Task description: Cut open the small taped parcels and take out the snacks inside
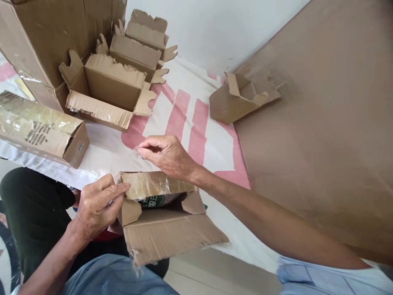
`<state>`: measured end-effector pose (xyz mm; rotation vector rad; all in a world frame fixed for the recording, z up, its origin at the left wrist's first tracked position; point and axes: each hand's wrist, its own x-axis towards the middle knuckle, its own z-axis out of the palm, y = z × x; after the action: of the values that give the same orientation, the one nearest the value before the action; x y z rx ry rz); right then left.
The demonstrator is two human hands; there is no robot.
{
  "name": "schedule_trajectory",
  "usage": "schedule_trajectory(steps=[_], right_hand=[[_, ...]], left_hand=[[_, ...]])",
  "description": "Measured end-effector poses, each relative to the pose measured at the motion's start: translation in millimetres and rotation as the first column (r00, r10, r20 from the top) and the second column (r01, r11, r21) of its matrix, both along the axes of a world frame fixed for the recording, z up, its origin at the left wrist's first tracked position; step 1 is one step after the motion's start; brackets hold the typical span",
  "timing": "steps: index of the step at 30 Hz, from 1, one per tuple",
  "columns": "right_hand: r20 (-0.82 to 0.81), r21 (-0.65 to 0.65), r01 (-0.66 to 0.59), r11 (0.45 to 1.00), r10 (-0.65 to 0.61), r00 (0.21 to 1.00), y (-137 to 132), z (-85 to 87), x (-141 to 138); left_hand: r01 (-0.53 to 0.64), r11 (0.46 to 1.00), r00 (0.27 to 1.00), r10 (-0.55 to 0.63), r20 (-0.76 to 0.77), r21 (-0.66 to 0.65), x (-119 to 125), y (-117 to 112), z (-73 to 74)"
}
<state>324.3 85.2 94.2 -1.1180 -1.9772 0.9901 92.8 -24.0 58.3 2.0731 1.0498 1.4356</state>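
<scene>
A small cardboard box sits open just in front of me, its near flap folded down toward me and something with green print showing inside. My left hand grips the box's left corner, thumb pressing the taped far flap. My right hand hovers just beyond that flap, fingers pinched on a strip of clear tape that runs from the flap.
Three open, torn cardboard boxes stand in a row at the back left beside a big carton. A taped long box lies at the left. A small crushed box rests against a large cardboard sheet on the right.
</scene>
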Motion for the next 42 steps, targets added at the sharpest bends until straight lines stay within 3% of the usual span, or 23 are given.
schedule_trajectory(steps=[5, 10, 22, 31, 37, 42], right_hand=[[0.073, 0.108, -0.133, 0.985, 0.126, 0.989, -3.3, -13.8, -12.0], [0.058, 0.108, -0.213, 0.971, 0.208, 0.977, -6.9, -19.4, -14.2], [-0.052, -0.089, -0.274, 0.958, 0.270, 0.961, -15.1, -7.4, -10.1], [-0.011, -0.009, -0.333, 0.943, 0.333, 0.943, -16.6, -5.7, -8.3], [0.088, 0.024, -0.379, 0.925, 0.375, 0.923, -14.8, -2.1, -8.3], [0.166, 0.027, -0.408, 0.913, 0.398, 0.902, -13.5, 3.1, -8.0]], left_hand=[[0.001, 0.999, 1.000, 0.000, -0.004, 0.043, 0.7, 3.0, -5.0], [-0.015, 0.999, 1.000, 0.014, 0.014, 0.037, 3.5, 3.3, -8.9], [-0.091, 0.996, 0.996, 0.092, 0.013, -0.024, 8.6, 6.3, 2.1], [-0.128, 0.990, 0.991, 0.126, -0.036, -0.062, 13.1, 4.3, 2.9], [-0.227, 0.965, 0.973, 0.219, -0.078, -0.129, 11.0, 3.1, 0.9], [-0.134, 0.969, 0.988, 0.114, -0.106, -0.208, 4.0, 14.1, 0.9]])
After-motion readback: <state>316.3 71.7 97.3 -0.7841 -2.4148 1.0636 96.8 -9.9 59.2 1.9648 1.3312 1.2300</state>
